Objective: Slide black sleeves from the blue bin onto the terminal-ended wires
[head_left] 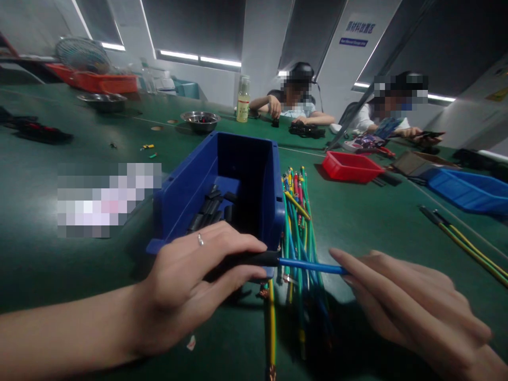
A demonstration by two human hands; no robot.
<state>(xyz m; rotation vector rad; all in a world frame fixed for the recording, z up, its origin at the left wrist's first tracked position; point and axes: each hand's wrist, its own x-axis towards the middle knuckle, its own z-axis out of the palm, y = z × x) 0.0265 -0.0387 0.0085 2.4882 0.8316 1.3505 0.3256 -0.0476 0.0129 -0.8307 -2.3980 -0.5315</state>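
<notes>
My left hand, with a ring on one finger, is closed around a black heat-shrink tube. Out of that tube's right end comes a blue wire; how far it reaches inside is hidden. Thumb and fingers of my right hand pinch the wire's other end. Both hands are above the table, in front of a dark blue bin holding several black tube pieces. Beside the bin, partly beneath the held wire, lies a bundle of green, blue, yellow and red wires, some with bare copper ends.
Across the green table stand a red tray, a blue tray, a metal bowl and a bottle. Yellow-green cables lie at right. Two people sit at the far side, handling dark items.
</notes>
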